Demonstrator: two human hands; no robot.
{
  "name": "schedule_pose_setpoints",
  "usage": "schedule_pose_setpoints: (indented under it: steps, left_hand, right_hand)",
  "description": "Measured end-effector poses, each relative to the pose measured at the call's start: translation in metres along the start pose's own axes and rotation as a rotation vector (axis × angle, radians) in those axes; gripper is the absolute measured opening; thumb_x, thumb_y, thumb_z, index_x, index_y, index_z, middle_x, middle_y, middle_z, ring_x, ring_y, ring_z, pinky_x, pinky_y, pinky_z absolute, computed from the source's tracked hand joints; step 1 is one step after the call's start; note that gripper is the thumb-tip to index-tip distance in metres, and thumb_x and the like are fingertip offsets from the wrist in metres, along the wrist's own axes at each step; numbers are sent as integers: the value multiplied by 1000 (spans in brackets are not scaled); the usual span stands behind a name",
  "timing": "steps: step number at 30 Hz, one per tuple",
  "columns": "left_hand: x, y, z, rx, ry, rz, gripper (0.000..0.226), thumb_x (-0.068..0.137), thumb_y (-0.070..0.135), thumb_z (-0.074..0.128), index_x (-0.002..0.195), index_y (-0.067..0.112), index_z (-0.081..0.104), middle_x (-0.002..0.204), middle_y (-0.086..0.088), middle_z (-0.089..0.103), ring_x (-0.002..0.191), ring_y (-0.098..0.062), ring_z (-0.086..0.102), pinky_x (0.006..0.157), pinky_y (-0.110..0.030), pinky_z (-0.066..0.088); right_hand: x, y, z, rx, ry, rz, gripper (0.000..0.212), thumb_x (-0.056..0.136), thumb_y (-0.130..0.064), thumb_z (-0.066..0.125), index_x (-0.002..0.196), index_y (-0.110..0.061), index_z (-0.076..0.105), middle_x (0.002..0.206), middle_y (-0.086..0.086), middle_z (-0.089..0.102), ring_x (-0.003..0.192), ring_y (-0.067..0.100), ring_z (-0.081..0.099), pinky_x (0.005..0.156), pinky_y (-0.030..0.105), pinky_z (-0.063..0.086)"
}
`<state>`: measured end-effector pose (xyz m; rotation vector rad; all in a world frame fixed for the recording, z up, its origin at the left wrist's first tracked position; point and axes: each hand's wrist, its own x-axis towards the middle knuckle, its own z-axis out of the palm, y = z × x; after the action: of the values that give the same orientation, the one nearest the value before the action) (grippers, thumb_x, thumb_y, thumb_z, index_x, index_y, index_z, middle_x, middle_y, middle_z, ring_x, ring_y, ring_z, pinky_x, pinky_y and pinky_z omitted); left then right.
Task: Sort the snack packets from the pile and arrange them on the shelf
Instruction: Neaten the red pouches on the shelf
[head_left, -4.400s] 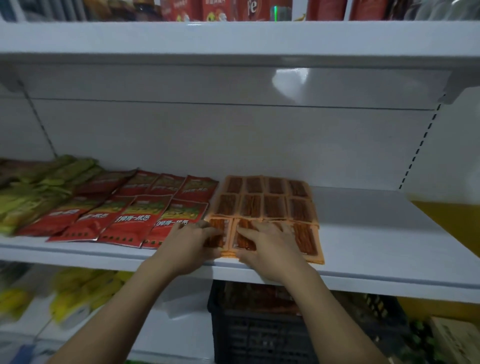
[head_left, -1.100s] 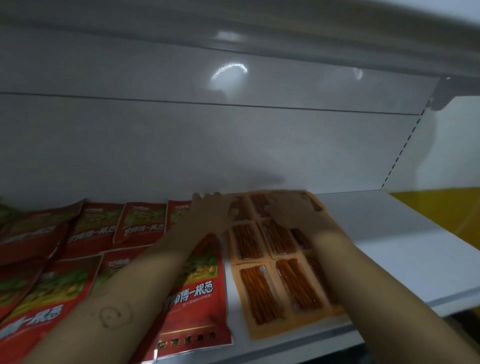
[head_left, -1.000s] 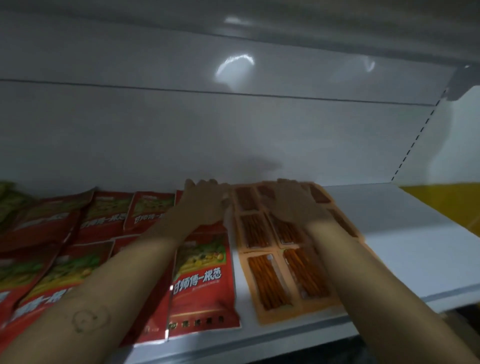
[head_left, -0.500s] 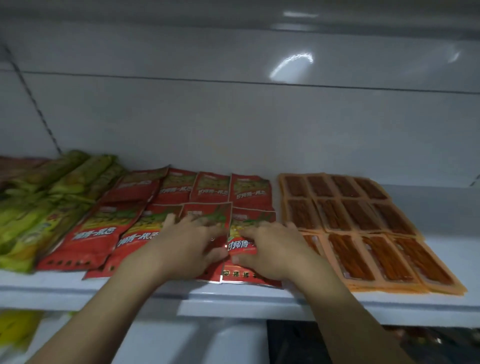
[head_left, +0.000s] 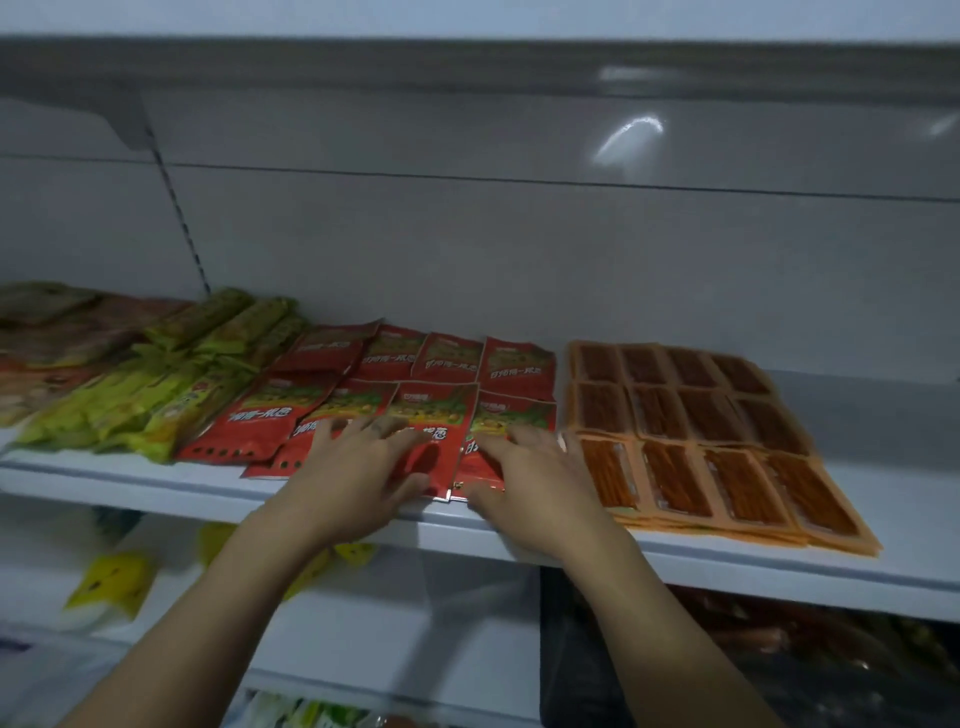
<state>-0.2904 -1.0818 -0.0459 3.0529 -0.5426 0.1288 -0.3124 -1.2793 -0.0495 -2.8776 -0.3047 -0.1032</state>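
Flat red snack packets (head_left: 260, 415) overlap in two rows.

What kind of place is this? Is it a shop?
Probably a small shop: a white display shelf holds many identical red snack packets and orange packets laid in neat rows.

Eight red packets (head_left: 431, 410) under the left hand (head_left: 358, 467) and right hand (head_left: 535, 478) — twelve orange packets (head_left: 696, 415) show rightward; green packets (head_left: 156, 395) leftward, too blurred to count.
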Motion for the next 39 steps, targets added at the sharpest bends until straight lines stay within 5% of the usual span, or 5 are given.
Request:
schedule_pose_setpoints:
  steps: [13, 22, 30, 39]
  left_hand:
    - [-54, -95, 0, 22, 81, -170, 56, 95, 53, 50, 147, 36, 38, 152, 5, 40, 140, -20, 34, 110, -46, 25]
    - [-43, -179, 7, -123, 141, 9, 63, 93, 44, 61, 150, 29, 38, 152, -5, 40, 137, -27, 39, 109, -38, 35]
    - [-29, -187, 27, -94, 161, 159, 39, 99, 47, 47, 136, 36, 51, 137, 1, 50, 127, -21, 43, 100, -36, 33]
    - [-33, -204, 22, -40, 272, 211, 38, 98, 44, 44, 128, 26, 60, 127, -3, 61, 118, -25, 52, 94, -38, 33]
  right_hand:
    - [15, -86, 20, -54, -7, -82, 61, 94, -58, 48, 148, -33, 36, 158, 4, 30, 146, 23, 22, 119, 53, -2]
    - [58, -163, 48, -66, 32, 27, 62, 92, -64, 46, 148, -39, 35, 159, 2, 27, 148, 22, 17, 119, 55, -6]
    - [68, -185, 65, -112, 26, 227, 52, 97, -53, 47, 146, -40, 39, 151, -4, 43, 140, 20, 36, 120, 50, 12]
    - [83, -226, 59, -173, 114, 216, 52, 97, -49, 48, 146, -36, 38, 152, 0, 40, 141, 21, 33, 120, 46, 9]
